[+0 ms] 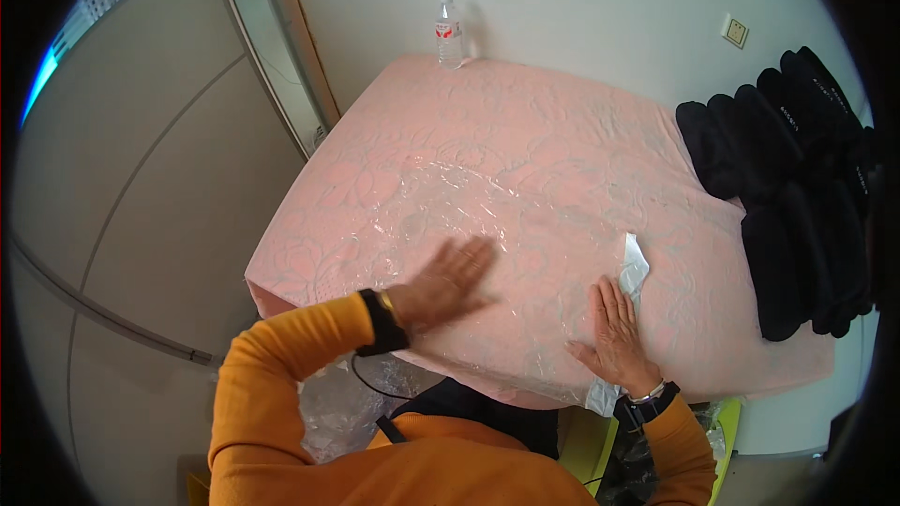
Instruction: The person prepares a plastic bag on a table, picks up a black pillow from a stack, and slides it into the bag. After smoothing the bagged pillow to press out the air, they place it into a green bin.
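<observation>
Clear plastic film [459,215] lies flat on the pink cloth [562,131] that covers the desk, spread from the near edge toward the desk's middle, with its long axis running roughly left to right across the person's front. The left hand [448,281] rests palm down on the film near its centre, fingers extended and spread flat, holding nothing; its fingers point away and to the right. The right hand [614,333] also lies palm down with fingers straight and together, pressed on the film close to the near right edge, holding nothing. A folded white strip of the film's edge [634,267] sits just beyond the right fingertips, touching or nearly touching them. The film therefore lies directly beneath both hands; the left hand is nearer its middle, the right hand nearer its right end. Black garments [797,187] are stacked at the desk's right side, well apart from the film. A bottle [449,33] stands at the far edge.
</observation>
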{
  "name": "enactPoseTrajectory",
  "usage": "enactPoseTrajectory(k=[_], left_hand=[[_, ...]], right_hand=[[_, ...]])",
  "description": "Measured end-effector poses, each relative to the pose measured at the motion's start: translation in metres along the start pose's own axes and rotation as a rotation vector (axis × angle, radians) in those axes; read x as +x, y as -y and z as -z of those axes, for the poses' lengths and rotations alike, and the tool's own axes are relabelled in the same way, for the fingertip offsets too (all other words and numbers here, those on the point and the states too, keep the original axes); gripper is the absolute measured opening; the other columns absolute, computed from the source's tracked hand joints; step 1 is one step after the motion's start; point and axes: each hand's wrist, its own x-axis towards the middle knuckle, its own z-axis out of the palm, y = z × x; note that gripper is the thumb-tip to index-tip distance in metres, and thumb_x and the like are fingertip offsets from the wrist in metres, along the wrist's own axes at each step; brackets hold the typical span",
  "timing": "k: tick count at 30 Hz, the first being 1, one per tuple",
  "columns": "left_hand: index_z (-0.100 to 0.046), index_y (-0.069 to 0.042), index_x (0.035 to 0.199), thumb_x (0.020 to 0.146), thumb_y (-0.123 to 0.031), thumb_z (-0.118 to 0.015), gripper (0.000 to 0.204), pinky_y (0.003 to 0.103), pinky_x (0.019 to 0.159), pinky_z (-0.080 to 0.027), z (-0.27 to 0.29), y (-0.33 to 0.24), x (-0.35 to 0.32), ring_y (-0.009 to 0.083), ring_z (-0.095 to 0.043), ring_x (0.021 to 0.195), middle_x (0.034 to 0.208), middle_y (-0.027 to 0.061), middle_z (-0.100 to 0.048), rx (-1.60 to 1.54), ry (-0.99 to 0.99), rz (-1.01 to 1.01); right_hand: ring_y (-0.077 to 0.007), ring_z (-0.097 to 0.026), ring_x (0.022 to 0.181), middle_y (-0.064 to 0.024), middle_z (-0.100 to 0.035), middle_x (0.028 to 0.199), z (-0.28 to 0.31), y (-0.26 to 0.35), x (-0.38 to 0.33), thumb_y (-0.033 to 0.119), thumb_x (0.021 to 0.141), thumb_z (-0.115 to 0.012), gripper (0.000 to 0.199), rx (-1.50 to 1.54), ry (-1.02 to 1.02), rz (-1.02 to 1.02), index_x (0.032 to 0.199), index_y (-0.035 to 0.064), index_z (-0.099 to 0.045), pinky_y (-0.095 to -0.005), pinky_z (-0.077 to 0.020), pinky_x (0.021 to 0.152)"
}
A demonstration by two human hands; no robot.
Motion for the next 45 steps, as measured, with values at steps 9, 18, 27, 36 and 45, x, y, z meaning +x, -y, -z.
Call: enactPoseTrajectory(k=[9,18,27,36,45], left_hand=[[-0.018,0.000,0.149,0.096,-0.049,-0.044,0.077,0.054,0.115,-0.010,0.043,0.083,-0.065,0.0343,-0.013,0.145,0.156,0.0209,-0.013,0.085,0.059,0.518],[-0.023,0.005,0.146,0.092,-0.030,-0.056,0.072,0.054,0.114,-0.014,0.037,0.006,-0.068,0.0381,-0.016,0.144,0.153,0.0244,-0.018,0.038,-0.220,0.089],[-0.023,0.005,0.146,0.094,-0.038,-0.051,0.073,0.052,0.115,-0.015,-0.009,-0.123,-0.021,0.0386,-0.018,0.143,0.153,0.0252,-0.019,-0.508,-0.141,-0.215],[-0.024,0.003,0.147,0.095,-0.043,-0.049,0.073,0.048,0.117,-0.003,0.005,-0.003,-0.093,0.0322,-0.017,0.145,0.154,0.0219,-0.021,0.029,-0.158,0.247],[-0.027,-0.001,0.147,0.098,-0.037,-0.044,0.063,0.050,0.115,-0.010,0.016,0.035,-0.123,0.0351,-0.021,0.143,0.154,0.0195,-0.024,0.109,-0.196,0.508]], right_hand=[[-0.0440,-0.017,0.141,-0.0293,-0.020,0.150,0.000,-0.003,0.005,0.041,0.085,-0.062,0.089,0.009,-0.028,0.032,0.144,-0.0092,-0.020,-0.0521,-0.0149,0.114],[-0.0448,-0.022,0.139,-0.0279,-0.025,0.149,0.015,0.036,-0.019,0.028,0.080,-0.068,0.084,0.143,-0.160,0.081,0.143,-0.0082,-0.025,-0.0531,-0.0200,0.113],[-0.0439,-0.019,0.140,-0.0263,-0.024,0.149,-0.016,0.070,-0.019,0.024,0.076,-0.072,0.084,0.107,-0.026,0.153,0.142,-0.0048,-0.030,-0.0607,-0.0143,0.111],[-0.0430,-0.022,0.140,-0.0262,-0.026,0.149,-0.002,0.073,-0.015,0.023,0.068,-0.077,0.089,0.029,0.096,0.052,0.142,0.0024,-0.033,-0.0596,-0.0131,0.112],[-0.0446,-0.021,0.140,-0.0276,-0.024,0.149,0.003,0.055,-0.019,0.042,0.078,-0.068,0.088,0.141,0.037,0.056,0.143,-0.0040,-0.030,-0.0569,-0.0142,0.113]])
